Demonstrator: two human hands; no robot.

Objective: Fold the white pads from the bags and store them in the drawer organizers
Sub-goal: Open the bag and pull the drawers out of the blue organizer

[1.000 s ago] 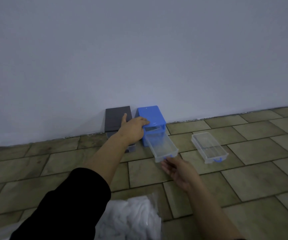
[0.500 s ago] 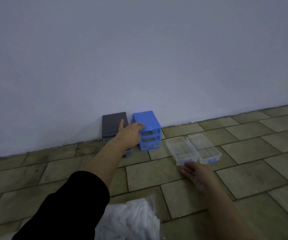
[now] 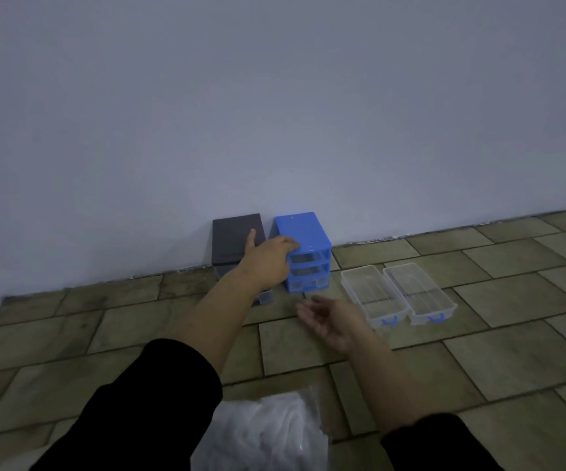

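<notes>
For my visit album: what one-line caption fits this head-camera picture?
Left hand rests on the blue drawer organizer, right hand open beside two clear drawers on the tiled floor.

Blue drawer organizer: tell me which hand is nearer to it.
Left. The left hand rests on the blue drawer organizer's top front corner; the right hand hovers open over the floor just in front of it.
</notes>
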